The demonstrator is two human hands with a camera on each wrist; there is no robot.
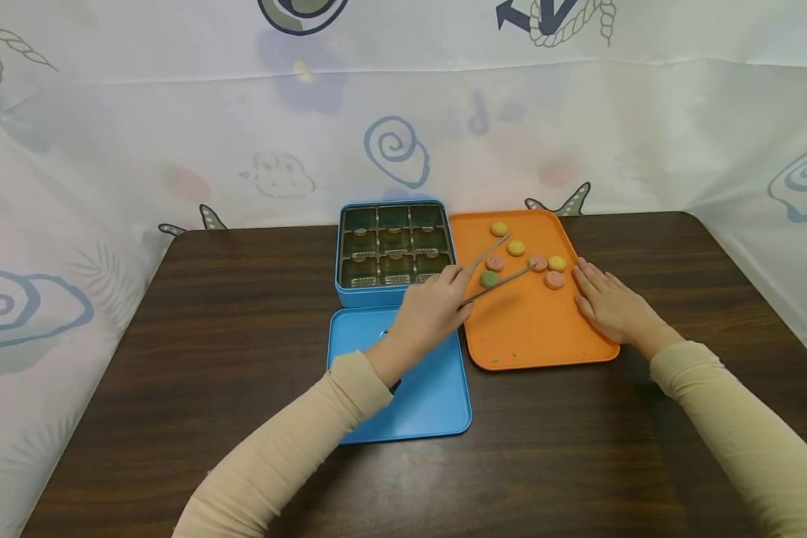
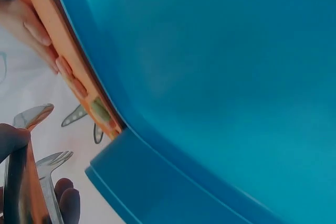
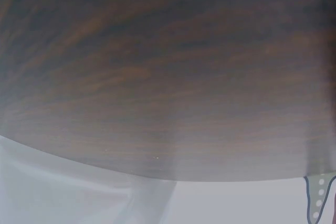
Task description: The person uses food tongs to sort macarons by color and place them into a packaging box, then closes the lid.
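Observation:
My left hand point(image 1: 430, 306) grips metal tongs point(image 1: 501, 287), whose two arms stand spread over the orange tray point(image 1: 524, 336). In the left wrist view, one tong tip is spoon-shaped and the other fork-shaped, with nothing between them. Small round cookies lie on the tray's far half: yellow ones point(image 1: 515, 248), pink ones point(image 1: 554, 280) and a green one point(image 1: 489, 279). One tong arm reaches past the green cookie to a pink cookie point(image 1: 538, 263); the other ends near the far yellow cookie point(image 1: 499, 229). My right hand point(image 1: 612, 306) rests with extended fingers along the tray's right edge.
Left of the tray stands a blue tin point(image 1: 370, 297) with a dark insert point(image 1: 394, 240) of several compartments. Its blue lid point(image 1: 417, 403) lies in front, partly under my left forearm. Green crumbs dot the tray's near end. A patterned white cloth point(image 1: 242, 134) hangs behind the wooden table point(image 1: 242, 336).

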